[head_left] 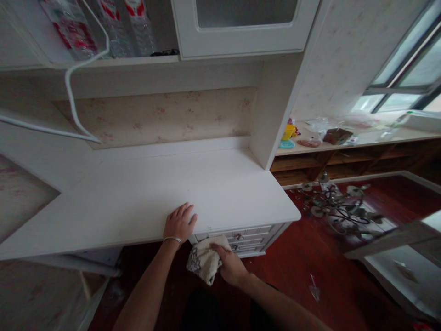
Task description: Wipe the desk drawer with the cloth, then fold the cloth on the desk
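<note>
Your left hand (pixel 179 224) lies palm down on the front edge of the white desktop (pixel 144 193), fingers straight, held loosely together and pointing away from you, thumb angled out to the right. A thin metal bangle (pixel 172 239) circles that wrist.

Your right hand (pixel 230 266) sits lower, below the desktop edge, fingers curled over and gripping a bunched cream cloth (pixel 205 263) with a dark patterned trim on its left side. The cloth hangs in front of the white drawer unit (pixel 248 236) under the desk's right end; whether it touches the drawer fronts you cannot tell from here.

Outward: floral wallpaper panel (pixel 161 115) backs the desk recess. A white cable (pixel 74 92) loops down from the upper shelf at left, where plastic-wrapped bottles (pixel 103 27) stand. A white cabinet door (pixel 244 27) with a frosted pane hangs above centre.

Right of the desk's side panel, a low wooden ledge (pixel 361 142) under the window carries a yellow item, a brown box and clear plastic bags. On the dark red floor (pixel 303 276) lies a tangled metal light fitting (pixel 339 207).
</note>
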Action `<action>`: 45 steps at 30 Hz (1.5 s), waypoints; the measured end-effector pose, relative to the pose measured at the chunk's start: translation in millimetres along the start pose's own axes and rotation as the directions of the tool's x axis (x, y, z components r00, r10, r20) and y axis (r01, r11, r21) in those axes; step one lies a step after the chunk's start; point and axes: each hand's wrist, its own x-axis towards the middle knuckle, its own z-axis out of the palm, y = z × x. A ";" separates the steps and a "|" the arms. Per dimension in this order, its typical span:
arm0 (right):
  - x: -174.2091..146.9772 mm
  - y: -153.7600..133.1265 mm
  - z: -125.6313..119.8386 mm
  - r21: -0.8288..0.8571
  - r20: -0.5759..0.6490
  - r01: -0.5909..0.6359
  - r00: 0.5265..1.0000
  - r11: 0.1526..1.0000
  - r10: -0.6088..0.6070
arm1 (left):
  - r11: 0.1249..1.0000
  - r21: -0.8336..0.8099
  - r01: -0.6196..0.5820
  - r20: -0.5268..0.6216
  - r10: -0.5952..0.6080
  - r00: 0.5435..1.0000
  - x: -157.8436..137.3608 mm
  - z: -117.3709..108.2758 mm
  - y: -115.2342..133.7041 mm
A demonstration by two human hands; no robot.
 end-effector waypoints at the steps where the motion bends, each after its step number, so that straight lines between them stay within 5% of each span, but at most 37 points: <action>1: -6.1 -8.7 -12.0 0.164 -0.036 -0.073 0.996 0.984 0.080 | 1.000 -0.002 0.003 0.005 -0.003 1.000 -0.4 -0.1 -0.4; 3: -18.5 -25.3 -36.9 0.526 -0.053 -0.183 0.968 0.831 0.246 | 1.000 -0.015 0.007 0.019 -0.007 1.000 -0.7 0.3 -2.1; 6: -37.9 -45.9 -71.9 0.880 0.100 -0.238 0.939 0.412 0.329 | 0.998 -0.067 0.014 0.042 -0.011 0.999 0.2 2.0 -7.4; 11: -72.7 -58.5 -112.8 0.933 0.360 -0.353 0.889 -0.078 0.284 | 0.886 -0.458 0.073 0.031 -0.067 0.997 -9.4 -4.6 -3.8; 14: -89.0 -56.2 -118.5 0.892 0.411 -0.339 0.884 -0.300 0.223 | 0.528 -0.820 0.221 0.152 -0.171 0.973 -41.5 -22.4 22.1; 17: -99.0 -52.4 -108.4 0.877 0.357 -0.256 0.913 -0.406 0.195 | -0.045 -0.864 0.502 0.503 -0.017 0.864 -89.2 -45.7 60.0; 19: -103.2 -50.9 -98.1 0.866 0.370 -0.268 0.911 -0.422 0.181 | -0.283 -0.712 0.643 0.623 0.170 0.764 -117.0 -58.7 83.3; 23: -106.8 -53.7 -86.4 0.846 0.484 -0.409 0.858 -0.342 0.173 | -0.466 -0.659 0.590 0.636 0.074 0.768 -142.7 -68.8 109.4; 27: -104.0 -62.2 -89.0 0.899 0.435 -0.403 0.869 -0.170 0.238 | -0.395 -0.785 0.478 0.574 -0.170 0.801 -141.7 -68.0 113.2; 31: -99.6 -66.0 -93.9 0.966 0.237 -0.260 0.859 -0.012 0.454 | -0.207 -0.894 0.397 0.439 -0.237 0.867 -136.1 -73.9 111.6; 35: -95.1 -67.2 -96.5 0.962 0.209 -0.268 0.841 0.049 0.499 | -0.055 -0.934 0.354 0.358 -0.106 0.928 -132.0 -84.2 108.9; 40: -85.6 -73.9 -90.5 0.953 0.261 -0.295 0.913 0.068 0.313 | 0.102 -0.940 0.325 0.339 0.180 0.923 -126.8 -97.3 105.4; 42: -81.1 -77.2 -86.2 0.961 0.231 -0.265 0.928 0.084 0.292 | 0.093 -0.944 0.317 0.330 0.218 0.918 -124.9 -100.0 104.3; 45: -74.5 -82.7 -83.7 0.989 0.056 -0.097 0.945 0.111 0.321 | -0.093 -0.921 0.379 0.370 0.097 0.924 -124.6 -98.4 101.3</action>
